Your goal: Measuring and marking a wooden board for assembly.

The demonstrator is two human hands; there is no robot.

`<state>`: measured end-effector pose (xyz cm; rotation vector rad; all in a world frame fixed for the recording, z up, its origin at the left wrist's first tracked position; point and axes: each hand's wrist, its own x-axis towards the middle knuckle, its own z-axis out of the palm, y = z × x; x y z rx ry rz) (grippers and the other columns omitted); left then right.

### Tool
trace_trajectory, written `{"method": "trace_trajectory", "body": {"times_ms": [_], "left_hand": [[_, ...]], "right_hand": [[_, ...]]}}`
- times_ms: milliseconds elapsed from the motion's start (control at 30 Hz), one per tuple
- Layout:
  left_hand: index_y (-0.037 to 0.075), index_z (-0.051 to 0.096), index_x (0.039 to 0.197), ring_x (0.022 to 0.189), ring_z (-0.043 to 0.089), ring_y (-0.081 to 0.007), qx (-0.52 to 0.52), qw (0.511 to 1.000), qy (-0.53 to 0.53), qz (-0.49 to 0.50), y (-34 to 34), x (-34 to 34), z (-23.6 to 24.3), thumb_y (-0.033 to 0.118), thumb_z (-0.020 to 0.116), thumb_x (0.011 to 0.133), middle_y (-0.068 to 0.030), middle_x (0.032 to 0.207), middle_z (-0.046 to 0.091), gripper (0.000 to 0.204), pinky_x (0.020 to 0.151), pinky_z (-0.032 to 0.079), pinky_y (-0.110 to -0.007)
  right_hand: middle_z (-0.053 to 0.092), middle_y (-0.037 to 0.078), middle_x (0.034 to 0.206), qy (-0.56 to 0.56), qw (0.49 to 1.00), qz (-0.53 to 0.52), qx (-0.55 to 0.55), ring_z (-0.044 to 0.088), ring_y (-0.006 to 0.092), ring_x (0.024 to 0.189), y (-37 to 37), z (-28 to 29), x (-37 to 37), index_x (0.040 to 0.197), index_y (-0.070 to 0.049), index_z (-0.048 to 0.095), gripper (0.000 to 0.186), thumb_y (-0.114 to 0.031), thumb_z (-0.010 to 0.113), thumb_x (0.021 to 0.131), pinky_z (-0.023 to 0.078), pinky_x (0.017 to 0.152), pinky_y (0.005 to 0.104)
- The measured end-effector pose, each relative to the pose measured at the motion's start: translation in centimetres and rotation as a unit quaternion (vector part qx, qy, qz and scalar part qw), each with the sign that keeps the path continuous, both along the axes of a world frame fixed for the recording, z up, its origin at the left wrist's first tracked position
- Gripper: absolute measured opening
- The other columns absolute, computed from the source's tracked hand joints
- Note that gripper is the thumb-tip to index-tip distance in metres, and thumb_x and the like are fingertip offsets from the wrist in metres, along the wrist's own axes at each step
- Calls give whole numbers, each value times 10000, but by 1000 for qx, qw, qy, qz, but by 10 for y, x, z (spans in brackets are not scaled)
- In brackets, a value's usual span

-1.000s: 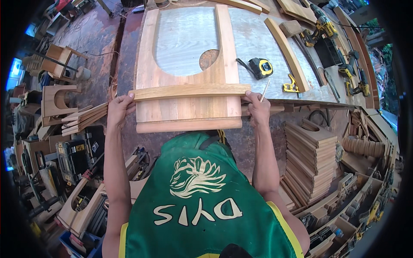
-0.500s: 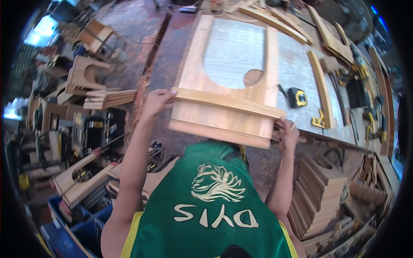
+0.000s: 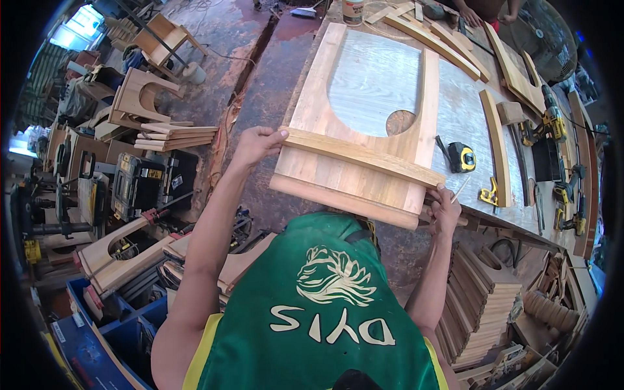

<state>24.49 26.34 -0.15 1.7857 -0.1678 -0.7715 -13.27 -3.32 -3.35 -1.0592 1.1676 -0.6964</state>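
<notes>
A wooden strip (image 3: 364, 156) lies crosswise over a pale wooden panel (image 3: 313, 107) with a U-shaped cutout. The panel rests on the workbench, and a rounded wooden edge (image 3: 344, 203) runs along its near side. At the strip's left end, my left hand (image 3: 259, 144) pinches it between thumb and fingers. My right hand (image 3: 444, 207) holds the other end, fingers closed around the corner. A thin pencil-like stick (image 3: 460, 189) pokes up from the right hand. Just beyond that hand sits a black and yellow tape measure (image 3: 461, 158).
The grey-topped bench (image 3: 455, 97) carries a small yellow clamp (image 3: 489, 193), loose wooden bars (image 3: 491, 146) and a cordless drill (image 3: 552, 120). Another person's hand (image 3: 470, 17) shows at the far side. Stacked wooden parts (image 3: 478, 305) stand at lower right; toolboxes (image 3: 138, 184) are on the left.
The whole view has shifted, so bench and panel appear farther right. Both hands keep their hold on the strip, which stays at about the same place across the panel.
</notes>
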Motion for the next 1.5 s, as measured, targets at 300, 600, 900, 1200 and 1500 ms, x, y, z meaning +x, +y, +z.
{"method": "trace_trajectory", "body": {"times_ms": [300, 600, 900, 1200, 1500], "left_hand": [[-93, 655, 1066, 874, 716, -190, -14, 1000, -6, -7, 2, 3, -9, 282, 863, 865, -153, 972, 710, 474, 755, 618, -278], [-98, 681, 1097, 872, 716, -177, -30, 999, -12, -9, 3, -1, -10, 308, 860, 867, -155, 975, 723, 500, 772, 612, -276], [-97, 661, 1058, 863, 720, -181, -51, 998, -14, 18, 2, -7, -9, 271, 855, 875, -171, 972, 720, 454, 759, 613, -265], [-125, 626, 1122, 904, 732, -210, -69, 997, -13, 34, 2, -9, -12, 256, 850, 876, -193, 1016, 713, 505, 796, 631, -293], [-149, 610, 1168, 908, 728, -213, -68, 997, -27, 39, 2, -11, -13, 274, 862, 866, -201, 1027, 711, 577, 791, 622, -291]], "right_hand": [[740, 160, 916, 5, 1000, -5, 3, 362, 26, 423, 0, 0, -2, 891, -81, 588, 282, -297, 764, 936, 343, 405, 225], [730, 151, 901, 1, 1000, 0, 1, 355, 29, 417, 1, 4, 0, 842, -99, 562, 278, -287, 738, 948, 339, 405, 228], [730, 146, 902, 10, 1000, 2, 4, 357, 30, 417, 0, 3, 0, 840, -99, 560, 285, -294, 738, 948, 341, 400, 231], [726, 142, 899, 11, 1000, 5, 4, 360, 35, 420, -1, 4, -1, 838, -101, 561, 286, -296, 743, 941, 347, 408, 234], [715, 129, 900, 14, 1000, 6, 18, 362, 38, 425, 0, 6, -1, 871, -94, 562, 287, -301, 752, 931, 347, 410, 235]]}}
